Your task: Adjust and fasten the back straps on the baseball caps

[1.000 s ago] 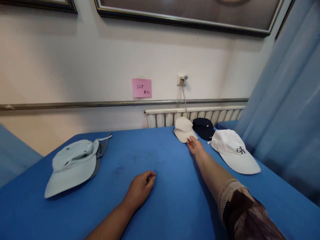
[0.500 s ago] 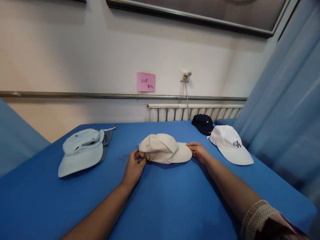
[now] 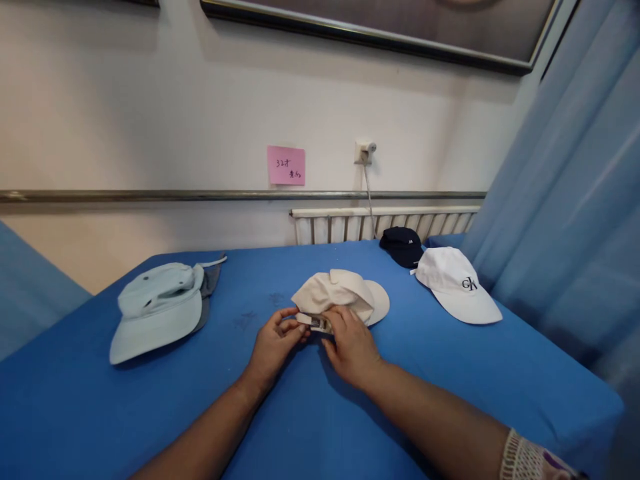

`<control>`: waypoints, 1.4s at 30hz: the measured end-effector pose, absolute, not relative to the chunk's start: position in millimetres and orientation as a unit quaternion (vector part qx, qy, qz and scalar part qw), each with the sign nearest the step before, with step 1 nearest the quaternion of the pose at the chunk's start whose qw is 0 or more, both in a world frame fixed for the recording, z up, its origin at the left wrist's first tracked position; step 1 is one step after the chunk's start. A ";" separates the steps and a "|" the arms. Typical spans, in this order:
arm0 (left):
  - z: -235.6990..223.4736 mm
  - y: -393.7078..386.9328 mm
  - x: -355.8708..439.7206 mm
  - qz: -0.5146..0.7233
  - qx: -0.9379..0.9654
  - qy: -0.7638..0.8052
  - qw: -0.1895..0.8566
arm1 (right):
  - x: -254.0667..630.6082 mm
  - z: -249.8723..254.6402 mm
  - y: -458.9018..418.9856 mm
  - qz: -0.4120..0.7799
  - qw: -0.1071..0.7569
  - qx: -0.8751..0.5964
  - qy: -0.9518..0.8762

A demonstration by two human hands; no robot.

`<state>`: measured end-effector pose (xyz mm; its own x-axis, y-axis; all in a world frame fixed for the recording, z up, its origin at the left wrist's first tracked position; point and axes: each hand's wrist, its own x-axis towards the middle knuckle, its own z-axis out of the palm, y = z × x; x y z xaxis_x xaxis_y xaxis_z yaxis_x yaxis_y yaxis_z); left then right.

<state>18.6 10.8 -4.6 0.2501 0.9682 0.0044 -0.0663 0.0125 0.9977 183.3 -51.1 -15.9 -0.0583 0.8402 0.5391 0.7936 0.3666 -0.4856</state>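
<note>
A cream baseball cap (image 3: 345,290) rests on the blue-covered table, its brim toward the right and its back strap (image 3: 313,323) facing me. My left hand (image 3: 275,343) pinches the left end of that strap between thumb and fingers. Around the strap's buckle, at the back edge of the cap, my right hand (image 3: 353,347) is closed, its fingers covering part of the crown. The fingertips of both hands are close together, with the strap and its buckle showing between them.
A light blue cap (image 3: 157,310) lies over a grey one (image 3: 210,283) on the left. At the right are a white cap (image 3: 457,287) with black letters and a navy cap (image 3: 401,245). Behind the blue table (image 3: 320,427) stands a radiator (image 3: 345,228); a blue curtain (image 3: 560,187) hangs at right.
My right hand has left the cap's brim and moved left to the back strap. The cap has turned so its strap faces me, and my left hand has shifted slightly right.
</note>
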 end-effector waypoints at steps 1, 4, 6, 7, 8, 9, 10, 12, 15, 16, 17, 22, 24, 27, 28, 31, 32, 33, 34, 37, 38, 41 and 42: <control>-4.9 9.7 18.9 0.439 0.545 0.414 0.582 | 184.6 -18.7 -46.5 0.017 0.369 -0.579 -0.726; -6.7 6.1 18.7 0.386 0.588 0.400 0.589 | 196.7 -26.4 -32.5 0.002 0.315 -0.606 -0.730; -6.6 1.8 18.1 0.342 0.652 0.411 0.538 | 203.5 -28.7 -27.7 0.002 0.303 -0.612 -0.731; -5.7 -1.1 18.0 0.323 0.695 0.421 0.485 | 205.1 -29.0 -27.0 0.003 0.302 -0.612 -0.731; -4.4 -4.6 18.3 0.309 0.740 0.426 0.418 | 205.4 -28.8 -27.1 0.005 0.302 -0.612 -0.731; -2.7 -8.3 19.3 0.301 0.782 0.421 0.347 | 204.6 -28.4 -27.9 0.005 0.302 -0.610 -0.732; -1.0 -12.1 21.0 0.300 0.817 0.404 0.283 | 203.1 -28.0 -29.1 0.005 0.300 -0.608 -0.735; 1.3 -18.5 26.2 0.303 0.859 0.359 0.203 | 199.2 -27.2 -31.7 0.002 0.290 -0.600 -0.745; -0.3 -20.8 34.7 0.295 0.870 0.349 0.186 | 195.5 -26.8 -34.8 -0.010 0.273 -0.591 -0.759; -2.0 -19.4 36.3 0.288 0.864 0.362 0.196 | 195.4 -26.6 -35.6 -0.014 0.272 -0.588 -0.762; -3.9 -17.3 36.9 0.282 0.856 0.376 0.214 | 195.7 -26.4 -36.3 -0.017 0.274 -0.586 -0.762; -7.5 -8.7 33.0 0.274 0.819 0.411 0.292 | 198.1 -27.0 -37.6 -0.029 0.281 -0.568 -0.773; -4.5 -10.5 32.5 0.256 0.825 0.416 0.284 | 197.2 -28.9 -36.8 -0.035 0.274 -0.561 -0.780; 0.4 -16.9 34.8 0.227 0.837 0.426 0.258 | 194.6 -31.2 -36.1 -0.034 0.266 -0.558 -0.786; 1.2 -19.0 36.0 0.222 0.838 0.431 0.249 | 193.9 -31.2 -36.4 -0.030 0.266 -0.557 -0.786; 0.8 -22.9 39.0 0.218 0.838 0.442 0.235 | 192.7 -29.3 -38.5 -0.008 0.274 -0.555 -0.785; 0.2 -23.1 39.6 0.219 0.838 0.441 0.233 | 192.8 -28.7 -39.2 0.003 0.280 -0.553 -0.784; -0.5 -23.0 39.9 0.224 0.838 0.441 0.233 | 193.0 -28.3 -39.7 0.015 0.290 -0.552 -0.781; -1.0 -22.4 40.0 0.231 0.836 0.440 0.231 | 193.4 -28.5 -39.7 0.028 0.304 -0.555 -0.774; -1.8 -19.7 39.2 0.255 0.832 0.435 0.231 | 195.5 -31.8 -37.5 0.076 0.346 -0.565 -0.745; -1.7 -18.8 38.7 0.261 0.831 0.430 0.237 | 196.3 -33.1 -36.2 0.088 0.353 -0.567 -0.738; -1.5 -17.5 37.6 0.269 0.826 0.406 0.285 | 198.5 -34.2 -33.5 0.092 0.349 -0.566 -0.741; -1.5 -17.5 37.6 0.268 0.823 0.402 0.299 | 198.7 -33.4 -33.4 0.086 0.341 -0.565 -0.747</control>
